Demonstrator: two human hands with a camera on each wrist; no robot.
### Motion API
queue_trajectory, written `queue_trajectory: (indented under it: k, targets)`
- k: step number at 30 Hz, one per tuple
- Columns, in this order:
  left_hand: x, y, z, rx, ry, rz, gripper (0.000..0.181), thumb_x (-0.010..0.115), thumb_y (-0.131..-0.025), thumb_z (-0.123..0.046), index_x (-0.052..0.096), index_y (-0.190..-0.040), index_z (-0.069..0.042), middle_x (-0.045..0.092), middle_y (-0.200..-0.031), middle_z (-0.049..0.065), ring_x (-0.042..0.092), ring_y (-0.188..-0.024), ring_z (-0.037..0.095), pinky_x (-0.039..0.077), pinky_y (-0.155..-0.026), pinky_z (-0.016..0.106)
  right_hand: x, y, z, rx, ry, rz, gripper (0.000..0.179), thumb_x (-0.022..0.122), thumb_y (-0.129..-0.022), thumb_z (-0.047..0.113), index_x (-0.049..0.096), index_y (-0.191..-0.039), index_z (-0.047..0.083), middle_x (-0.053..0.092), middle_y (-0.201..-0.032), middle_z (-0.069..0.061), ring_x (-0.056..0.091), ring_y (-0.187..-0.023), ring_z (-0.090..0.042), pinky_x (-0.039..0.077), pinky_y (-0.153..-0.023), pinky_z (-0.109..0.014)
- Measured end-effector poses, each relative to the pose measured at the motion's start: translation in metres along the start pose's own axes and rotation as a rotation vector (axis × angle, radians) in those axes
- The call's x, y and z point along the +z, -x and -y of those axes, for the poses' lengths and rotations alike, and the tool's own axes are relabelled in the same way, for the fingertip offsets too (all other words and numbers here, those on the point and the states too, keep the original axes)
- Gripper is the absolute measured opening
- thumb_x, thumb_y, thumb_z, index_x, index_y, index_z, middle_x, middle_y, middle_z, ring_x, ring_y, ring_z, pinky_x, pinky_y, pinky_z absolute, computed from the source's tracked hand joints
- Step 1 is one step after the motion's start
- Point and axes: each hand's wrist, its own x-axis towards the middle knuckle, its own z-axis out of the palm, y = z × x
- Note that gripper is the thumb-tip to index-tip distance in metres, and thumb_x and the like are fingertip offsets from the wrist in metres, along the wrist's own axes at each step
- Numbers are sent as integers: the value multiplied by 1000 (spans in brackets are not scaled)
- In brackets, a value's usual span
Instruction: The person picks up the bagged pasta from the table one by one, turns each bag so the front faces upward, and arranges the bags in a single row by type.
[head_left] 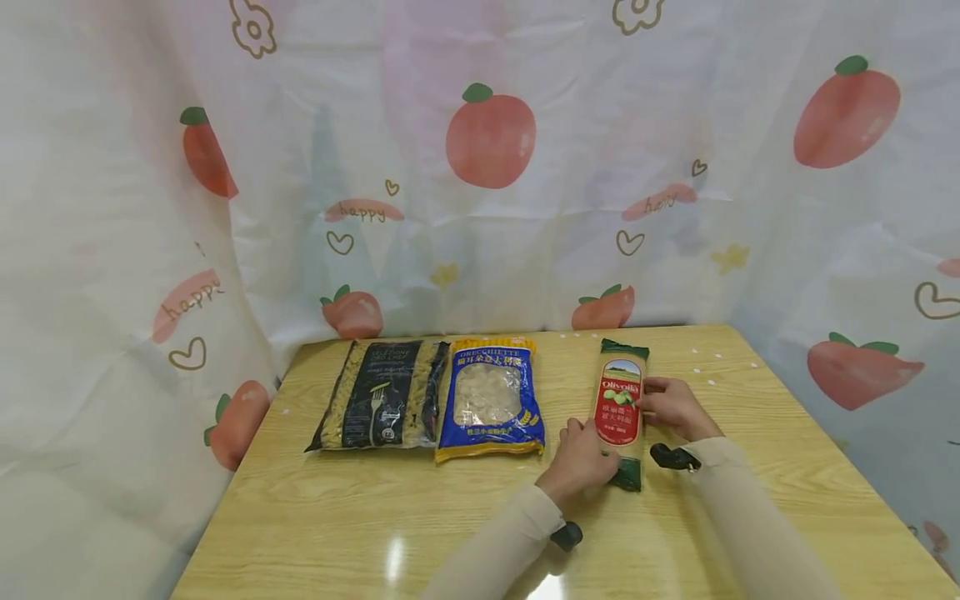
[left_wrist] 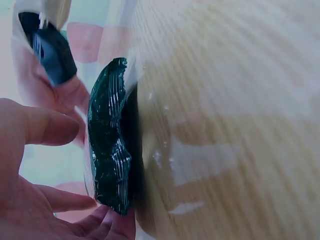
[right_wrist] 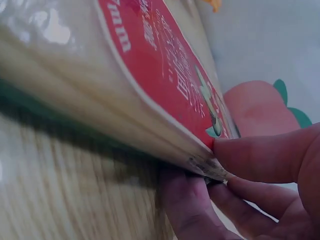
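A long spaghetti packet [head_left: 619, 417], with a red label and green ends, lies on the wooden table between both hands. At its lower left side, my left hand [head_left: 579, 461] holds the edge, fingers at the side and thumb over the front. The packet's crimped green end [left_wrist: 111, 137] faces the left wrist view, beside that thumb and fingers. My right hand [head_left: 678, 407] pinches the right edge. In the right wrist view its thumb [right_wrist: 265, 155] presses on top near the label, with fingertips tucked underneath; pale strands show through the clear side.
Left of the hands lies a blue and yellow orecchiette bag [head_left: 489, 400]. Beside it is a black pasta bag [head_left: 382, 396] with a fork picture. A fruit-print curtain [head_left: 525, 250] hangs behind the table [head_left: 322, 517]. Small white bits dot the table's far right.
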Motion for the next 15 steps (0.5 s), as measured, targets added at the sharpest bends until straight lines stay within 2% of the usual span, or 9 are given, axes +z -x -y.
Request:
queue_trajectory:
  k: [8, 15]
  targets:
    - [9, 9, -4, -37, 10, 50, 80, 79, -86, -42, 45, -150, -7, 47, -124, 3, 46, -107, 13, 53, -97, 29, 13, -16, 11, -40, 138, -49, 61, 59, -98, 1, 37, -152, -14, 43, -152, -39, 62, -115, -34, 60, -84, -35]
    - [13, 10, 1, -14, -54, 17, 101, 90, -76, -49, 42, -154, -8, 48, -131, 3, 47, -114, 12, 52, -105, 27, 25, -28, 18, -79, 180, -55, 56, 57, -95, 0, 43, -147, -17, 50, -144, -40, 64, -106, -31, 60, -83, -38]
